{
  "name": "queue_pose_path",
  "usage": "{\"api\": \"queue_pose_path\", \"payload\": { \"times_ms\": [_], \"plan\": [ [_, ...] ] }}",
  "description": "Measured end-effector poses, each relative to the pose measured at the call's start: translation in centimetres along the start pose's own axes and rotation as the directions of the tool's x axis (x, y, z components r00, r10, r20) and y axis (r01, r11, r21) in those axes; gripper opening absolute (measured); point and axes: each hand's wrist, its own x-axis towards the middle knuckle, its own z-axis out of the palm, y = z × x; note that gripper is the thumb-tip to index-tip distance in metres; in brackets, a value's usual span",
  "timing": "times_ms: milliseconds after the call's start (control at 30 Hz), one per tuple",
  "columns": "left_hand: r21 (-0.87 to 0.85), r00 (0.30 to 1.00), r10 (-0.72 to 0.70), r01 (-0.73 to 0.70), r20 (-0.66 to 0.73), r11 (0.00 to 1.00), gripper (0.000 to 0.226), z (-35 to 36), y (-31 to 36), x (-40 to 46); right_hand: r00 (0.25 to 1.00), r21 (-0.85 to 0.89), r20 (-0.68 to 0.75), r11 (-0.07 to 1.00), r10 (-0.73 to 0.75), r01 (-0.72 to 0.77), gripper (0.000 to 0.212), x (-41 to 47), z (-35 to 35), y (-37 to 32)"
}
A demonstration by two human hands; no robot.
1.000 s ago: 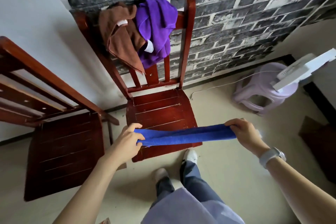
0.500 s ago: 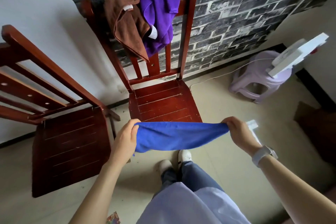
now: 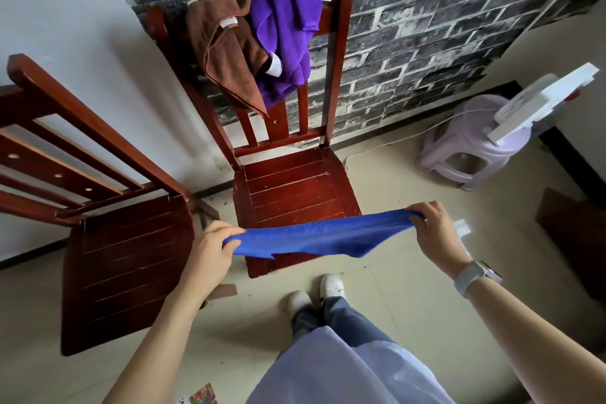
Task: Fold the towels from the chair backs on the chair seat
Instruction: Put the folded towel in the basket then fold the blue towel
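The fingers of the left hand [image 3: 213,249] and right hand [image 3: 437,233] are curled and pinched on opposite ends of the blue towel [image 3: 323,234], which hangs stretched in the air just over the front edge of the chair seat [image 3: 292,187]. To fold it well, I judge both grips should keep even tension and lower the soft, fine-napped cloth flat onto the slatted, glossy wood. At twelve o'clock, a limp brown towel [image 3: 229,59] and purple towel [image 3: 285,23] drape over the chair back [image 3: 339,43].
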Motion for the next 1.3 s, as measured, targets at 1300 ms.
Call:
{"api": "queue_pose_path", "payload": {
  "times_ms": [1300],
  "plan": [
    [-0.382,0.817,-0.501,0.383,-0.285,0.841,0.04,15.4,-14.6,28.0,0.985,0.126,0.046,0.977,0.168,-0.173,0.038,32.9,24.8,1.6]
  ]
}}
